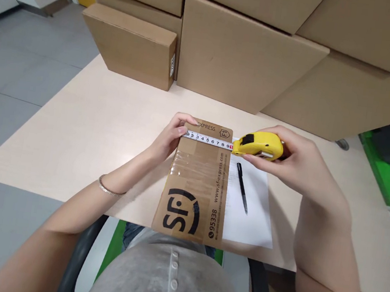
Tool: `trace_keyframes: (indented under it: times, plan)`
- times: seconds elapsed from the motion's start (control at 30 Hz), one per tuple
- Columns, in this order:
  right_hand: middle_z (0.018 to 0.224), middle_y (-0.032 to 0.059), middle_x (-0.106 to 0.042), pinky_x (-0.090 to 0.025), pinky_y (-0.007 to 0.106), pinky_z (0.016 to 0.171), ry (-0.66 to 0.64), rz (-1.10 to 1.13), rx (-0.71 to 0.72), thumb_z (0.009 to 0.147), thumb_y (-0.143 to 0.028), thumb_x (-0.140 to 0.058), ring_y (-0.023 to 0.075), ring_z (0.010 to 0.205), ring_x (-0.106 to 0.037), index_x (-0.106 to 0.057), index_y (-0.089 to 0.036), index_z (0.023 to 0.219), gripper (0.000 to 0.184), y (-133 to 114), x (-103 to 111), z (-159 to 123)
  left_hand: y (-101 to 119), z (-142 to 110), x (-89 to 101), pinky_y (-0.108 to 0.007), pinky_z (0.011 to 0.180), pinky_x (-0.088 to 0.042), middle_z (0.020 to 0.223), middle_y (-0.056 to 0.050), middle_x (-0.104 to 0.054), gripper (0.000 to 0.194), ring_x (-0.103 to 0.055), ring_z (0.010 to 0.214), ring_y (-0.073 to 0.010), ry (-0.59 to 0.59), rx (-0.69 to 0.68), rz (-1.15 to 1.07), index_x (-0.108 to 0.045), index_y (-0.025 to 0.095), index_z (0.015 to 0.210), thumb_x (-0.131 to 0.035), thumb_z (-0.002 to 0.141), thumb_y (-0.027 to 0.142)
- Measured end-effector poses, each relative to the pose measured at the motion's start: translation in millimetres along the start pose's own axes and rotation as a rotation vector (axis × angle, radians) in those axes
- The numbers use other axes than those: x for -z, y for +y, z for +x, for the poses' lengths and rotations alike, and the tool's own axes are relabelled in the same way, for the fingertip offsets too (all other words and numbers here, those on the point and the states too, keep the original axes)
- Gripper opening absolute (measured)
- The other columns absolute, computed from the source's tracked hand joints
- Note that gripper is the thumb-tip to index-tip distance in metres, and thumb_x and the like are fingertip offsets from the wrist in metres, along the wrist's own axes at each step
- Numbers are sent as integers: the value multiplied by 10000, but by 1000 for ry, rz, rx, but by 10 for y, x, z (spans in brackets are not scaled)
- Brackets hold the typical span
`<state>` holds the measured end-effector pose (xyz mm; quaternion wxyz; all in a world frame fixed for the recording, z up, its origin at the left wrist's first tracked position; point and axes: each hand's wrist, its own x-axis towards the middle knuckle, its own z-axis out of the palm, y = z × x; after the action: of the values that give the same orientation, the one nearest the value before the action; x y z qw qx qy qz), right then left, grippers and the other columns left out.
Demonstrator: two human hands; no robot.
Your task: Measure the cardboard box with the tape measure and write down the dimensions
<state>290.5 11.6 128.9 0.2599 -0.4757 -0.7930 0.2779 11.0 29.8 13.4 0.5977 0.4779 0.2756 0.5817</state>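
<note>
A small brown SF Express carton [195, 184] lies on the pale table [86, 127] right in front of me. My left hand [173, 136] pinches the tip of a tape blade [208, 140] against the carton's far left corner. My right hand [293, 161] grips the yellow tape measure case [258, 145] at the carton's far right corner. The blade stretches across the carton's far end, with its numbers showing. A thin bracelet sits on my left wrist.
A white sheet of paper [254, 211] lies to the right of the carton with a black pen [242, 188] on it. Large brown cartons [243, 52] are stacked along the table's far side. A green object [388, 176] stands at the right.
</note>
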Motion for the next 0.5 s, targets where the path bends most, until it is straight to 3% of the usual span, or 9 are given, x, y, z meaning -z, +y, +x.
trace_keyframes:
  times: [0.13, 0.3, 0.43, 0.5]
  plan:
    - [944, 23, -719, -494, 367, 677, -20, -57, 57, 849, -442, -828, 233, 801, -666, -688, -279, 982, 253, -113, 27, 65, -11, -7, 19, -430, 869, -573, 1123, -26, -695, 269, -684, 1043, -272, -37, 8, 0, -674, 292, 997, -737, 831, 495]
    - [962, 46, -723, -497, 374, 721, -8, -185, 268, 877, -436, -802, 248, 840, -674, -650, -235, 993, 277, -273, -332, 345, -85, -4, 71, -509, 1194, -436, 1409, -35, -661, 401, -544, 1417, -326, -31, -28, 132, -688, 312, 1221, -641, 920, 572]
    - [1105, 88, -714, -539, 409, 785, 103, -209, 364, 915, -446, -773, 276, 954, -690, -640, -225, 1060, 296, -328, -583, 435, -63, -194, 215, -516, 1340, -235, 1698, 11, -444, 590, -344, 1608, -308, -81, -194, 322, -499, 419, 1551, -424, 1027, 681]
    - [1116, 88, -711, -555, 424, 812, 199, -120, 343, 911, -504, -775, 277, 980, -687, -633, -231, 1083, 353, -251, -586, 412, 32, -424, 271, -536, 1363, -181, 1729, -9, -396, 756, -293, 1633, -334, -115, -328, 449, -394, 423, 1629, -374, 976, 803]
